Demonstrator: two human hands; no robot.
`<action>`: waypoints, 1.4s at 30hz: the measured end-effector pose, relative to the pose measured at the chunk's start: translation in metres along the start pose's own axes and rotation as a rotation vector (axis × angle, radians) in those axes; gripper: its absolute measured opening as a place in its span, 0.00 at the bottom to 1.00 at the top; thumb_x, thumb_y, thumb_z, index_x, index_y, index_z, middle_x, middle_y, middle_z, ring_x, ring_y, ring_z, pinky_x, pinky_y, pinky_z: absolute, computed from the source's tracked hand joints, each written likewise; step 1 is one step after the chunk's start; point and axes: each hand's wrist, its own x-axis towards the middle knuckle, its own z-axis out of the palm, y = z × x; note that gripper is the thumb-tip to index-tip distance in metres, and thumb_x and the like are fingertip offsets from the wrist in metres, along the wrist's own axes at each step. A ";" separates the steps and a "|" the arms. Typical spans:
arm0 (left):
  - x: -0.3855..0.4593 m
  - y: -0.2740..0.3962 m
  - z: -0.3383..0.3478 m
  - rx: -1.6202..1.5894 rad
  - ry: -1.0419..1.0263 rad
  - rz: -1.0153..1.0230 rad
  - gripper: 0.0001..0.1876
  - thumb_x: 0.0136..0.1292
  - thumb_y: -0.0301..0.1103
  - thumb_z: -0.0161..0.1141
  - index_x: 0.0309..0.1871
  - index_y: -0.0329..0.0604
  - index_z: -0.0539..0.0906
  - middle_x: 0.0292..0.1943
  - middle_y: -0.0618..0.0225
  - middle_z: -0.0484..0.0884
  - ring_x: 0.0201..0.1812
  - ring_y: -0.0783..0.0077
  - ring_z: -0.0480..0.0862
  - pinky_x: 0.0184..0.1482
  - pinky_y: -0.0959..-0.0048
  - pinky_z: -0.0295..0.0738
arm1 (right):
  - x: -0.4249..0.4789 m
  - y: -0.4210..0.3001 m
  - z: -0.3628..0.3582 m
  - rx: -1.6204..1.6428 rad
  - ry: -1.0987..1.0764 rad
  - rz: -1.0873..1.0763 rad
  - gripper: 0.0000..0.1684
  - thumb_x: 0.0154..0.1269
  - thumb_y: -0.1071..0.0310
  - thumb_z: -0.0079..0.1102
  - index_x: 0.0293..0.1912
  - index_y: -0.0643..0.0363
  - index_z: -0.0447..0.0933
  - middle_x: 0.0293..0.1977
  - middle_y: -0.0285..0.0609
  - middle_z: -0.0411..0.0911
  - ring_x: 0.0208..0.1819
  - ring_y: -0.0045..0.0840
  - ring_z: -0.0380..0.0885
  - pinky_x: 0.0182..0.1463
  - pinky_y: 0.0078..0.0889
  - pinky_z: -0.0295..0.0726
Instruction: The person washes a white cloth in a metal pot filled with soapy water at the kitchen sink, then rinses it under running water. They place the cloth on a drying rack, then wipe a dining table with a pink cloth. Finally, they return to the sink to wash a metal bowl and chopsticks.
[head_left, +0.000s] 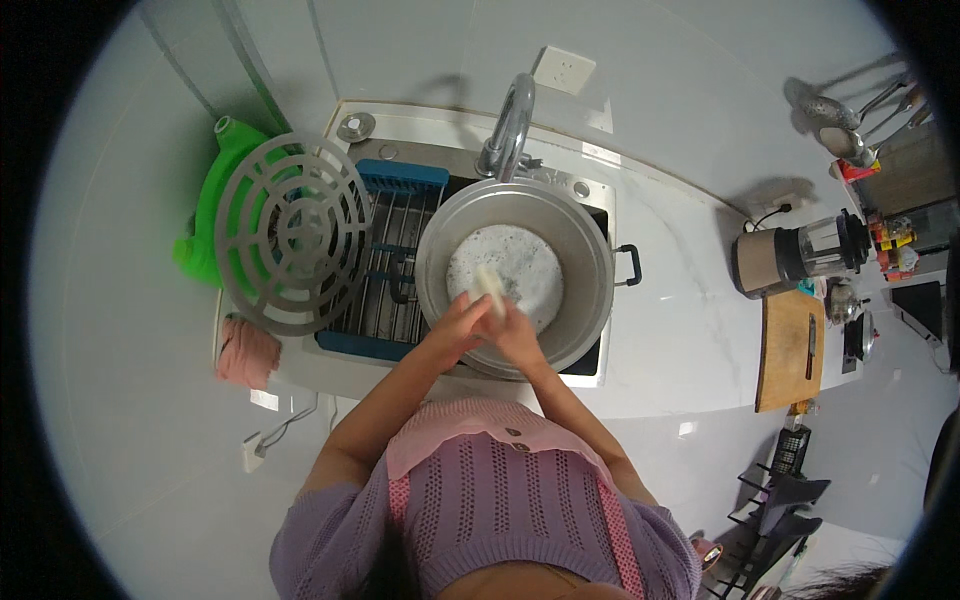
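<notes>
A large metal pot (586, 240) with black-covered handles stands in the sink below the faucet (514, 127). Whitish, foamy liquid (525, 259) covers its bottom. Both my hands meet over the pot's near left part. Between them is a pale, elongated thing (489, 283), blurred, so its kind cannot be told. My left hand (455, 328) closes around its lower end from the left. My right hand (510, 334) is against it from the right, its fingers partly hidden and blurred.
Left of the pot, a round slotted metal steamer rack (247, 300) leans over a blue-ended drying rack (367, 346) and a green plastic container (225, 172). A pink cloth (247, 352) lies at the counter's left edge. Farther right are a blender (757, 262) and a wooden cutting board (784, 352) with a knife (811, 345).
</notes>
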 end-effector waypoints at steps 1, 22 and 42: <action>0.002 0.003 0.000 -0.031 -0.038 0.057 0.24 0.63 0.45 0.58 0.59 0.44 0.69 0.46 0.70 0.76 0.43 0.72 0.79 0.43 0.73 0.74 | -0.003 -0.015 0.009 -0.050 -0.030 -0.196 0.21 0.62 0.62 0.57 0.54 0.59 0.72 0.40 0.54 0.78 0.44 0.34 0.78 0.50 0.34 0.74; 0.137 0.130 -0.136 1.620 0.835 0.466 0.34 0.57 0.37 0.61 0.67 0.52 0.62 0.65 0.53 0.60 0.64 0.49 0.63 0.61 0.51 0.61 | 0.069 0.095 0.016 -0.978 -0.069 0.004 0.30 0.58 0.63 0.58 0.62 0.47 0.66 0.68 0.47 0.51 0.68 0.44 0.52 0.63 0.53 0.58; 0.104 0.091 -0.151 1.506 0.688 0.546 0.24 0.60 0.35 0.59 0.61 0.49 0.72 0.63 0.53 0.64 0.57 0.47 0.71 0.55 0.56 0.70 | 0.090 0.100 0.005 -0.337 -0.175 0.301 0.30 0.55 0.67 0.60 0.59 0.52 0.70 0.52 0.57 0.69 0.55 0.46 0.67 0.61 0.43 0.65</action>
